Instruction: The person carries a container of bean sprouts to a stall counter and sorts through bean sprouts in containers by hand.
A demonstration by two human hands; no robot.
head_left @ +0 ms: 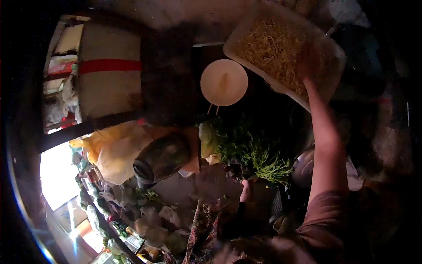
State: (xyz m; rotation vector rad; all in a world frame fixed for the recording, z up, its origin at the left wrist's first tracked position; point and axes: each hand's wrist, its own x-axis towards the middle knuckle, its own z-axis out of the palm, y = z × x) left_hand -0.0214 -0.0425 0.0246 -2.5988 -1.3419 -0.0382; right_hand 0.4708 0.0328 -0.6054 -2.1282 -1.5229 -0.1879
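My right arm stretches up to a pale plastic tub (pixel 274 89) of thin yellowish strips (pixel 270 48). My right hand (pixel 307 61) is deep in shadow at the strips, and its fingers cannot be made out. Lower down, my left hand (pixel 245 189) is at the near edge of a heap of leafy greens (pixel 268 165), beside a dark clump (pixel 235 170). Its fingertips are too small and dim to show what they hold, if anything. A round white bowl (pixel 224 82) stands left of the tub, with two thin sticks (pixel 213 108) jutting out below it.
A dark, barrel-shaped container (pixel 162 158) lies by a pale yellow bag (pixel 118 154) on the left. Crumpled plastic bags (pixel 158 224) gather at lower left. White boxes with a red band (pixel 110 66) stand at upper left. A shiny metal vessel (pixel 303 169) sits beside my right arm.
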